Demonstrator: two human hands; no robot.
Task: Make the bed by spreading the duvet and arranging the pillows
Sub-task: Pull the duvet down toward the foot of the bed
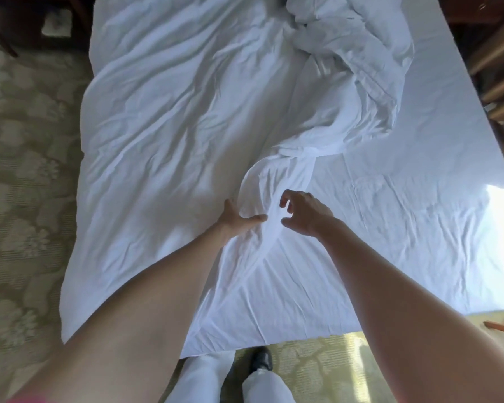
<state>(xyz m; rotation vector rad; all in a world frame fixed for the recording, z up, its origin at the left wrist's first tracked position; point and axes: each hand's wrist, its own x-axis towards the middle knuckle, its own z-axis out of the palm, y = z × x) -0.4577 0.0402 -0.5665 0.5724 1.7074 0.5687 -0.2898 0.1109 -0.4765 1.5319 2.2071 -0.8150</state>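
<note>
The grip of the left hand (236, 218) was closed on a raised fold of the duvet (169, 117), thumb pinching the cloth; the right hand (300, 212) was held wide just beside that fold, fingers curved and holding nothing, probably for a second hold before spreading. Beyond the fold, the duvet was bunched, the bed sheet (405, 199) bared alongside. No pillows were seen.

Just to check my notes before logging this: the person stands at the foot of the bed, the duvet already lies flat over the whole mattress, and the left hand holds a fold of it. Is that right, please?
Not quite. In the head view the duvet covers only the left side; its right part is bunched up, leaving the sheet bare. The left hand does hold a fold.
</note>
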